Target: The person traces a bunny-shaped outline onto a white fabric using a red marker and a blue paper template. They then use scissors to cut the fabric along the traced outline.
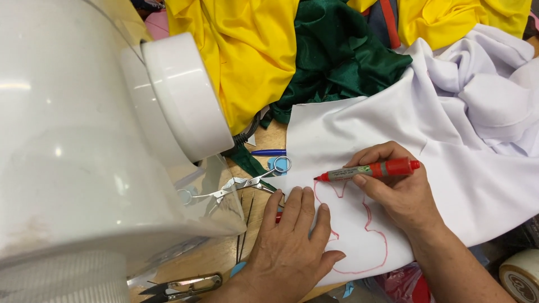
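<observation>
White fabric (359, 129) is spread across the wooden table (208, 255) in the head view, its near edge hanging just over the front edge, and a red outline (368, 224) is drawn on its near part. The fabric is pressed flat by the left hand (292, 247), whose fingers (306, 205) are laid open on the cloth just left of the outline; nothing is gripped by this hand. A red marker (370, 170) is held in the right hand (396, 185), pinched between thumb and fingers, with its tip pointed left and set at the top of the outline. Beside the left hand, silver scissors (241, 184) are laid on the table, partly under a clear plastic cover. A blue pen (268, 152) is seen at the fabric's left edge. Thread snips (179, 287) are placed near the table's front edge. The left of the view is filled by a white sewing machine (84, 123). Yellow cloth (247, 50) and green cloth (337, 50) are heaped toward the far edge.
</observation>
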